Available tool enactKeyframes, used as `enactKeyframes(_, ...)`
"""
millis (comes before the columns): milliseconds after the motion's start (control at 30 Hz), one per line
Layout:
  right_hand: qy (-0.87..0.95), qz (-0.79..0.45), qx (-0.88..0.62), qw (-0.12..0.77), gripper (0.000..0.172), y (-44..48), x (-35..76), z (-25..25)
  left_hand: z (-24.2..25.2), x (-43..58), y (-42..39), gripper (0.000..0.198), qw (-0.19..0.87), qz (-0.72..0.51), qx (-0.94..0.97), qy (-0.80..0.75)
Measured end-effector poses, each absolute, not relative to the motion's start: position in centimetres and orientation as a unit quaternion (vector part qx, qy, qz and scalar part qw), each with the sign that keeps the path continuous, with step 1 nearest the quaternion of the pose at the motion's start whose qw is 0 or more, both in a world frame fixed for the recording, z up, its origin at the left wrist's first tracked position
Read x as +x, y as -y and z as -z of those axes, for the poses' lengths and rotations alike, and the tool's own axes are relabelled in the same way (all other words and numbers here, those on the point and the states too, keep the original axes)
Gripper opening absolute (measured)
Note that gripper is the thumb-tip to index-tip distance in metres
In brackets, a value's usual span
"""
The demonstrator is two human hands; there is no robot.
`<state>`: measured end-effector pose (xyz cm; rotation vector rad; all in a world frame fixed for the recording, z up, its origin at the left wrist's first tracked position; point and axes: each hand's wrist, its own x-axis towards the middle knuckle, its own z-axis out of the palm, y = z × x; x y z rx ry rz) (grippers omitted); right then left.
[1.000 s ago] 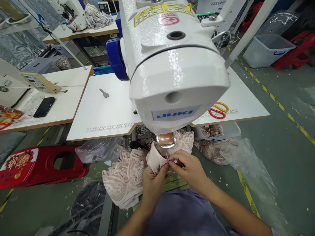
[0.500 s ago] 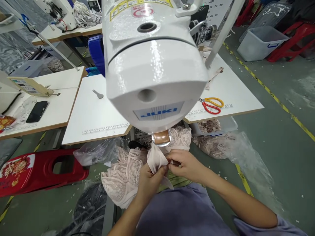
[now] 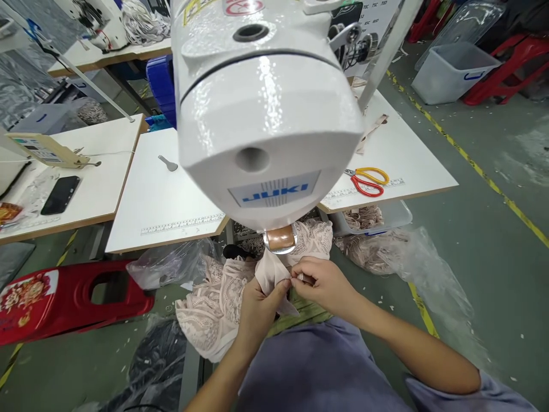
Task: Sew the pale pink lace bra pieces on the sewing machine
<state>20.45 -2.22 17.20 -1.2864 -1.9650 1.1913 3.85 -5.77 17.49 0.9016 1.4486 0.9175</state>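
My left hand (image 3: 257,312) pinches a piece of pale pink fabric (image 3: 269,273) just below the head of a white JUKI sewing machine (image 3: 261,109). My right hand (image 3: 323,283) is closed on the same fabric edge, fingertip to fingertip with the left, and a small metal tool shows between its fingers. A heap of pink lace garments (image 3: 214,303) hangs to the left of my hands. The machine head hides the needle area and most of the table (image 3: 171,206) behind it.
Red and yellow scissors (image 3: 366,180) lie on the table to the right. A red plastic stool (image 3: 64,294) lies on the floor at left. Plastic bags of lace (image 3: 386,252) sit under the table. A phone (image 3: 60,194) rests on the neighbouring table.
The view has shifted right and closer to the machine. Both hands stay pinched on the fabric, drawn slightly closer together and up toward the machine head.
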Motion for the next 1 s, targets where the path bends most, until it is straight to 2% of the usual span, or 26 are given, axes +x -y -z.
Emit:
enactKeyframes(100,0.702,-0.473,-0.468,0.254,0.010,1.9,20.9,-17.2,-17.7,3.6,5.6,0.030,0.544,-0.388,0.417,-0.617)
enactKeyframes(233,0.634,-0.567,-0.469,0.238,0.020,1.2,22.2,-17.5,-17.9,2.7,5.0,0.031,0.537,-0.336,0.464,-0.619)
enactKeyframes(367,0.647,-0.533,-0.493,0.232,0.020,1.2,22.8,-18.1,-18.4,2.2,4.3,0.029,0.536,-0.291,0.504,-0.611)
enactKeyframes(633,0.686,-0.510,-0.478,0.202,0.007,1.9,22.7,-18.6,-19.8,3.0,4.2,0.023,0.533,-0.276,0.547,-0.583)
enactKeyframes(867,0.665,-0.556,-0.469,0.170,0.011,1.3,22.8,-19.7,-19.9,3.4,4.2,0.026,0.544,-0.262,0.557,-0.570)
enactKeyframes(1000,0.665,-0.565,-0.462,0.158,0.005,0.3,23.2,-19.1,-19.7,3.4,4.2,0.029,0.568,-0.251,0.530,-0.578)
